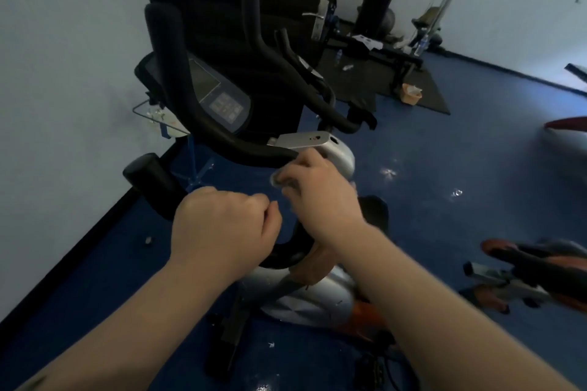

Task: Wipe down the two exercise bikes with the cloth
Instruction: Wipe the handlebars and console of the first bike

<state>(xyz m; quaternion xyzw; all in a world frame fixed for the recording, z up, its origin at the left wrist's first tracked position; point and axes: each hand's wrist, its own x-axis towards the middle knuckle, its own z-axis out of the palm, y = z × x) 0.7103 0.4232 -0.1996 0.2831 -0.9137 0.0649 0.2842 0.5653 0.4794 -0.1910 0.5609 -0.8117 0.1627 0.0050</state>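
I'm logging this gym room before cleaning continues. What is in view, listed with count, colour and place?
exercise bike: one, silver and orange body, centre
handlebar: one, black, curving from upper left to centre
console: one, dark with grey screen, behind the handlebar
cloth: one, greyish, bunched against the handlebar end
second bike: one, orange and black, partly visible at right edge
weight machine: one, black, far corner
mat: one, dark, under the weight machine
cardboard box: one, tan, on the mat
water bottles: at least two, clear, near the machine
floor: blue
left hand: grips the lower handlebar
right hand: holds the cloth
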